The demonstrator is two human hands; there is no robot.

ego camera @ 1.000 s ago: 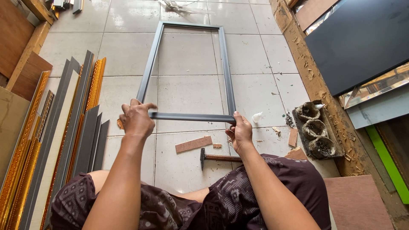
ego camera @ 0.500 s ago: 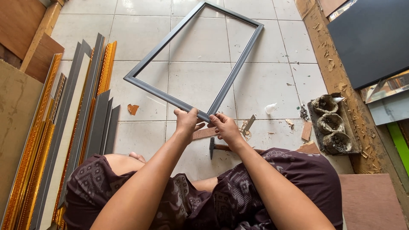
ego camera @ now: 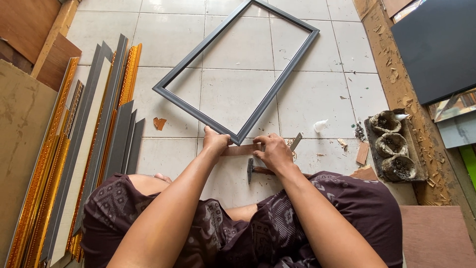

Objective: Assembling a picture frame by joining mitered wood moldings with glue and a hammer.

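A grey rectangular picture frame [ego camera: 190, 115] lies turned at an angle on the white tiled floor, one corner pointing at me. My left hand [ego camera: 215, 141] grips that near corner from the left. My right hand [ego camera: 274, 151] rests just right of the corner, its fingers on a flat strip of brown wood [ego camera: 241, 149] lying under the corner. A hammer [ego camera: 255, 169] lies on the tile below my right hand, partly hidden by it. I sit cross-legged in dark patterned cloth.
Gold and grey moulding lengths [ego camera: 84, 134] are stacked along the left. A dark tray of crusted pots [ego camera: 395, 145] stands at the right beside a rough wooden beam [ego camera: 404, 94]. Wood scraps [ego camera: 159, 123] and a small white bottle [ego camera: 320, 125] lie on the floor.
The frame has been swung from square-on to a diagonal, one corner now toward me. Both hands moved from the two ends of the near rail to that corner.
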